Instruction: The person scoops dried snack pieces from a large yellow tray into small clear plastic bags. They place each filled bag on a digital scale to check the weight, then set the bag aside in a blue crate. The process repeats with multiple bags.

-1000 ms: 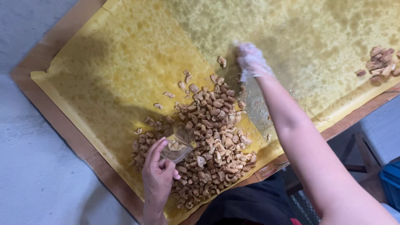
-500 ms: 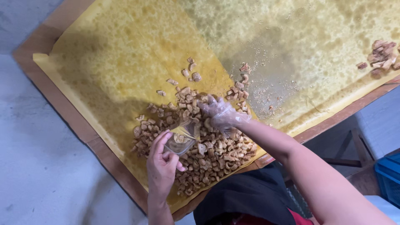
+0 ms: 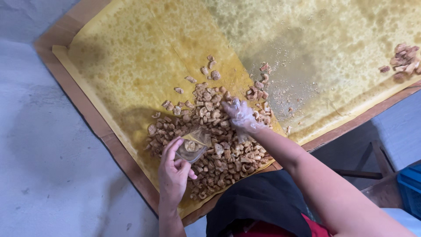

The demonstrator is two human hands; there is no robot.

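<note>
Holding one clear bag [image 3: 193, 147]: left hand [image 3: 173, 173]; gloved right hand [image 3: 240, 115] on snack pile [image 3: 219, 149].

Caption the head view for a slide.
Left hand holds a small clear bag while gloved right hand gathers fried snack pieces.

The right hand [image 3: 240, 115] wears a thin clear plastic glove; the left hand [image 3: 173, 173] is bare, forearms unsleeved

single head cam, steep top-down, close over yellow-lined tray [image 3: 131, 57]
</note>
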